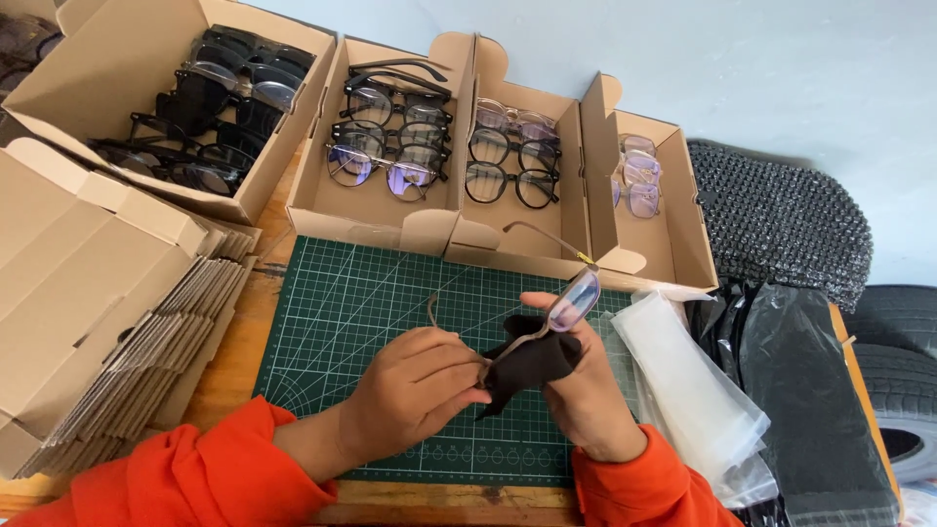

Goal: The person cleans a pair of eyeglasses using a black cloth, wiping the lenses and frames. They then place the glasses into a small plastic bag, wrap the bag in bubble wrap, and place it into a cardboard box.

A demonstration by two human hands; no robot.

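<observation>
Up close, thin tan-framed glasses [561, 307], purplish lenses, dark cloth [527, 361], both hands [420, 390] gripping them

A small packing workshop for eyewear: open cardboard boxes [390, 200] of glasses line the frame's top, flat cartons [88, 293] stack at left, and a green cutting mat [332, 312] covers the wooden worktop [234, 361].

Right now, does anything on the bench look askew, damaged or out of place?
Nothing looks damaged or spilled. The glasses are held over the green cutting mat, the left hand and right hand working a dark cloth on them. The open boxes behind hold tidy rows; only the pair at the back of the second box lies folded and slightly skewed.
</observation>
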